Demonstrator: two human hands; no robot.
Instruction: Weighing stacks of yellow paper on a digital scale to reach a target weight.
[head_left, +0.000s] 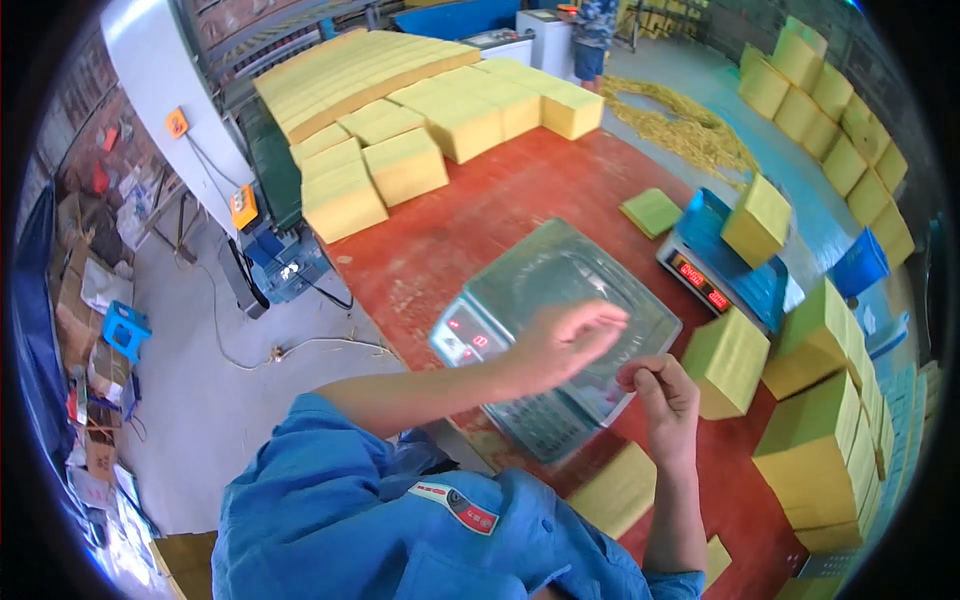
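Head view: one view only.
Left hand (565, 340): mid-frame, loosely curled, fingers drawn together, holding nothing visible; hovers over the weighing scale (560, 330).
Right hand (665, 395): just right of it, fingertips pinched; what it pinches is too small to tell.
Yellow paper stack (728, 360): right of the right hand, near, long axis slanting up-right; the right hand is nearer.
Red table (470, 220): bears more yellow stacks in the upper frame.

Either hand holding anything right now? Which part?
Cannot tell. Left hand and right hand hover pinched above the scale; anything held is too small to see.
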